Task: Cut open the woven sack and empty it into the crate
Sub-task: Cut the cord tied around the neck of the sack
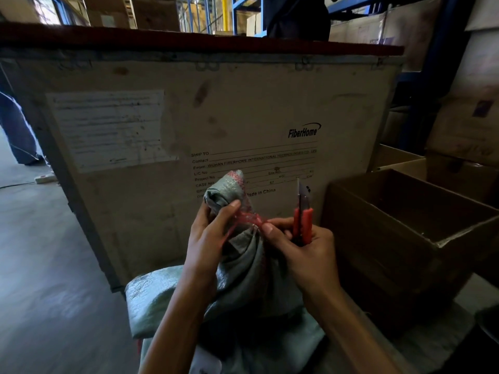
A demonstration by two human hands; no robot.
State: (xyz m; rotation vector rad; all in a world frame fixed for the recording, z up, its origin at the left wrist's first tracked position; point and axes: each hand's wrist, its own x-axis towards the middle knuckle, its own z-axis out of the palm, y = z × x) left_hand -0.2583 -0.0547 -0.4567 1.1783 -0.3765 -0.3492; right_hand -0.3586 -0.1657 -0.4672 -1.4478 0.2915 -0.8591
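Woven sack [243, 268] neck in grip of left hand [208, 238], right hand [305, 252] just beside, red cutter [303, 222] in its clasp

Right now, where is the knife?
In the head view, right of centre: the right hand holds the knife blade up, between the tied sack and the open box.

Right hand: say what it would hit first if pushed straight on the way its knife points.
Probably the printed side of the FiberHome crate. The right hand holds the utility knife blade up and away, beside the tied neck of the woven sack, not at it; depth is unclear.
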